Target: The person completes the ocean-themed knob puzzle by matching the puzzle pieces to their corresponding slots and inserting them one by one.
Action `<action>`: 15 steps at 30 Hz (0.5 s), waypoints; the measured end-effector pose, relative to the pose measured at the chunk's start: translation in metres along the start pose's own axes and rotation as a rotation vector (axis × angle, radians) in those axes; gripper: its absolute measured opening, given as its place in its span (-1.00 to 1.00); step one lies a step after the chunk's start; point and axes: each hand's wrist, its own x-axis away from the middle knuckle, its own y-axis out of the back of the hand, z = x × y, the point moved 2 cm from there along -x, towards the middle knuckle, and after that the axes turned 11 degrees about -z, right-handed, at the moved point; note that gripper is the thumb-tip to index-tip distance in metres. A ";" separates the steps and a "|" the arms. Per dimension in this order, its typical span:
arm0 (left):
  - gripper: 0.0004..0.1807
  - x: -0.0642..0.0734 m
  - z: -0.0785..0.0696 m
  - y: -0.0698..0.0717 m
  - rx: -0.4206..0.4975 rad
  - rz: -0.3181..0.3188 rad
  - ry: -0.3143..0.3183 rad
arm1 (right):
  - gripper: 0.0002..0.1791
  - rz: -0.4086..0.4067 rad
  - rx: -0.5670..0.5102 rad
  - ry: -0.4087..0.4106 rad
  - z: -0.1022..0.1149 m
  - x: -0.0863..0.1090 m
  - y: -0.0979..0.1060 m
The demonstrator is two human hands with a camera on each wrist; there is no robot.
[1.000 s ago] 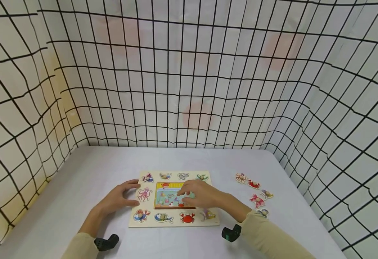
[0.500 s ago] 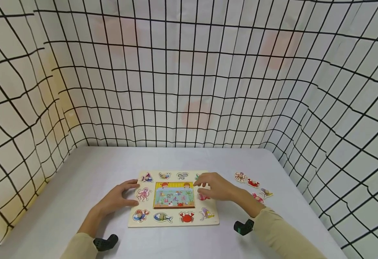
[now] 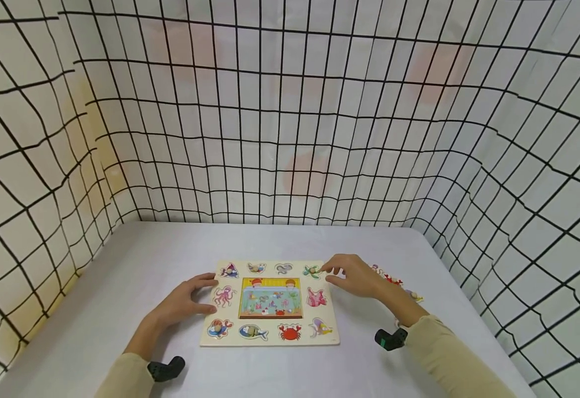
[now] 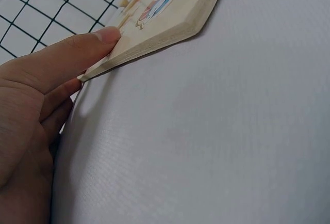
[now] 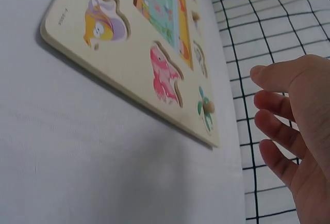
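A wooden peg puzzle board (image 3: 265, 330) with sea-animal pictures lies on the table. My left hand (image 3: 186, 298) rests at its left edge, fingers spread; the thumb (image 4: 95, 48) lies on the edge in the left wrist view. My right hand (image 3: 352, 275) is raised at the far right corner, fingers loosely bent and holding nothing. Its fingertips come close to the green turtle piece (image 3: 312, 271), which sits in the board with its wooden knob (image 5: 209, 107) up. Beside it, the pink fish recess (image 5: 164, 74) and the yellow fish recess (image 5: 105, 20) have no knobs.
Several loose pieces, including a red crab (image 3: 393, 280) and a yellowish one (image 3: 414, 296), lie right of the board, partly hidden behind my right arm. Black netting (image 3: 290, 166) surrounds the white table (image 3: 170, 249) at the back and sides.
My right hand has moved from over the middle of the board to the right and away, uncovering the centre picture and the pink fish recess. The left hand stays at the edge.
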 end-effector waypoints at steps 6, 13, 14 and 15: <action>-0.20 0.000 0.000 0.000 0.008 0.000 -0.001 | -0.74 -0.025 0.022 -0.020 -0.013 0.006 0.009; -0.20 -0.001 0.001 0.000 0.024 0.001 -0.003 | -0.75 -0.060 0.032 -0.040 -0.025 0.009 0.017; -0.20 -0.001 0.001 0.000 0.025 0.002 -0.002 | -0.75 -0.063 0.038 -0.048 -0.027 0.010 0.017; -0.19 -0.001 0.001 0.000 0.024 0.002 -0.004 | -0.76 -0.065 0.045 -0.056 -0.029 0.010 0.018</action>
